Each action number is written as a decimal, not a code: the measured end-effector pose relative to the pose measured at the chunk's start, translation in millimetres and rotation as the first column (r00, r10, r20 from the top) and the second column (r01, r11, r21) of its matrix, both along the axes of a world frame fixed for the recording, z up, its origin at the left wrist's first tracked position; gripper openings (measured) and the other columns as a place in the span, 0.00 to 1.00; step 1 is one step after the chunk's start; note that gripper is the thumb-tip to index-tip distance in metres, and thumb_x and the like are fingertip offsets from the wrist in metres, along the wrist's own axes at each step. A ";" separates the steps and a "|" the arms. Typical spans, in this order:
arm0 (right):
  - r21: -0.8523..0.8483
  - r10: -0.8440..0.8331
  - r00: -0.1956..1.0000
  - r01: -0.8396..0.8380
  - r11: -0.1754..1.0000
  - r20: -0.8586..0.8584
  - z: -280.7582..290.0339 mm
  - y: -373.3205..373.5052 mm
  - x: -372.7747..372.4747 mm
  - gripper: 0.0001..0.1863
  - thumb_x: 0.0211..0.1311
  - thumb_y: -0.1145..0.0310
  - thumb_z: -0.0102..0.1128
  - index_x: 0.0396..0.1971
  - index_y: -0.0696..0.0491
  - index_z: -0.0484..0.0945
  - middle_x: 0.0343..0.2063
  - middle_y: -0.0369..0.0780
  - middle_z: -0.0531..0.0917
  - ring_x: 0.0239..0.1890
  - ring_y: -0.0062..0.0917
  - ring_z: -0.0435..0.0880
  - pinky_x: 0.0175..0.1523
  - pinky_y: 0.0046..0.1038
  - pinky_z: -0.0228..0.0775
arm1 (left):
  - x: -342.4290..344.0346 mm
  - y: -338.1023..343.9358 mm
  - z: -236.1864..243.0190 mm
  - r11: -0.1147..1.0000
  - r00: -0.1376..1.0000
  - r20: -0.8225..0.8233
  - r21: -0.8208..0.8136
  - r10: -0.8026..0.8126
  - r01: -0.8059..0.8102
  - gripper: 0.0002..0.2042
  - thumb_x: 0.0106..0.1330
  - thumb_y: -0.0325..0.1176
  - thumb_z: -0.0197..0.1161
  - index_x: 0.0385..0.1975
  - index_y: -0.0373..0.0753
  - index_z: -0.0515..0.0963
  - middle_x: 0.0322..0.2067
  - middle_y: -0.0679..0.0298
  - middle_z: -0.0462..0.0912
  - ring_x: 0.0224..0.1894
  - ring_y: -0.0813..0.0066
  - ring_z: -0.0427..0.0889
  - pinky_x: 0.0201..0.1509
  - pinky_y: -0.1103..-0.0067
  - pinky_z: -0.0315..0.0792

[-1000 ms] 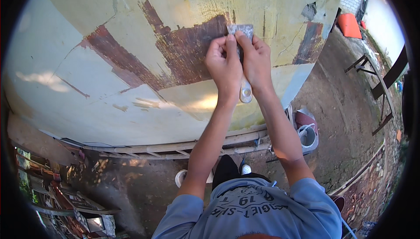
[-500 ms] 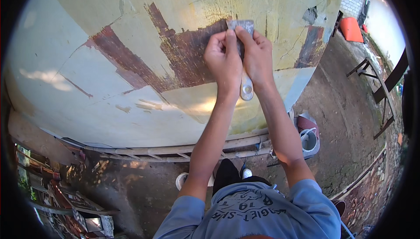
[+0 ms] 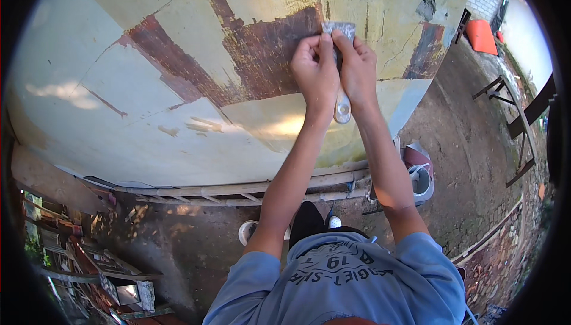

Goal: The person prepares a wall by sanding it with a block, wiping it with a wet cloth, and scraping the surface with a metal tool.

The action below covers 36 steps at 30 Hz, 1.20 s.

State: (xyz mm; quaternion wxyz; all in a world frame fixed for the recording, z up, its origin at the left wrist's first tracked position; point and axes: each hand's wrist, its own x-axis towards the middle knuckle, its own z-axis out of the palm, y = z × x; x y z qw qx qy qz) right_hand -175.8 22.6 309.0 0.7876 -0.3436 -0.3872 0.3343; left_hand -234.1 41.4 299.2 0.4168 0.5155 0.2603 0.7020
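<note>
Both my hands grip one putty knife [image 3: 342, 111], a flat metal scraper with a pale handle that has a hole in its end. My left hand [image 3: 317, 74] is closed on its left side and my right hand [image 3: 358, 72] on its right, thumbs side by side on the blade. The blade points up, its edge at the painted wall [image 3: 262, 140]. Just left of it spreads a dark brown patch [image 3: 267, 57] where the pale yellow paint is off. Another bare strip [image 3: 172, 57] slants down from the left. My fingers hide the middle of the knife.
A bamboo ladder [image 3: 220, 197] lies along the foot of the wall. Right of my legs stands a pail [image 3: 421, 179] beside reddish sheet material. A dark metal frame [image 3: 520, 122] and an orange object [image 3: 480, 36] are farther right. Stacked wood [image 3: 89, 265] fills the lower left.
The putty knife and both hands have shifted slightly right and up in the picture. The brown patch reaches a little farther right beside the blade. Both hands keep their grip.
</note>
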 end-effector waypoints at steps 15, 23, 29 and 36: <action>-0.023 0.035 0.999 -0.035 0.999 -0.032 53.0 -3.4 6.7 0.13 0.67 0.64 0.57 0.28 0.58 0.80 0.22 0.32 0.80 0.22 0.11 0.72 0.27 0.19 0.63 | 2.6 0.6 50.0 0.999 0.999 0.037 0.016 -0.037 0.036 0.11 0.71 0.33 0.59 0.34 0.29 0.76 0.27 0.66 0.80 0.26 0.88 0.73 0.28 0.86 0.68; -0.027 -0.009 1.000 0.010 1.000 0.011 41.2 -5.2 5.8 0.13 0.67 0.63 0.56 0.27 0.58 0.79 0.22 0.32 0.79 0.22 0.12 0.71 0.28 0.20 0.64 | 7.9 0.3 39.0 0.999 0.999 0.016 0.033 0.038 -0.039 0.11 0.70 0.32 0.59 0.33 0.28 0.77 0.26 0.65 0.80 0.27 0.87 0.74 0.30 0.86 0.69; -0.067 0.012 1.000 -0.011 0.998 0.016 28.0 -8.2 -1.3 0.13 0.66 0.63 0.57 0.30 0.59 0.80 0.23 0.34 0.81 0.24 0.13 0.73 0.30 0.19 0.65 | 0.7 2.0 23.7 0.994 0.995 -0.020 0.037 0.099 -0.098 0.11 0.69 0.32 0.61 0.33 0.27 0.77 0.27 0.62 0.81 0.28 0.86 0.75 0.30 0.85 0.70; 0.031 0.114 0.993 -0.113 0.993 -0.028 71.6 -1.3 4.9 0.12 0.66 0.65 0.58 0.30 0.59 0.81 0.23 0.34 0.82 0.23 0.12 0.74 0.28 0.20 0.66 | 0.5 2.7 76.3 0.999 0.997 0.069 0.009 -0.040 0.040 0.10 0.69 0.31 0.61 0.34 0.27 0.77 0.27 0.63 0.81 0.27 0.85 0.76 0.30 0.85 0.71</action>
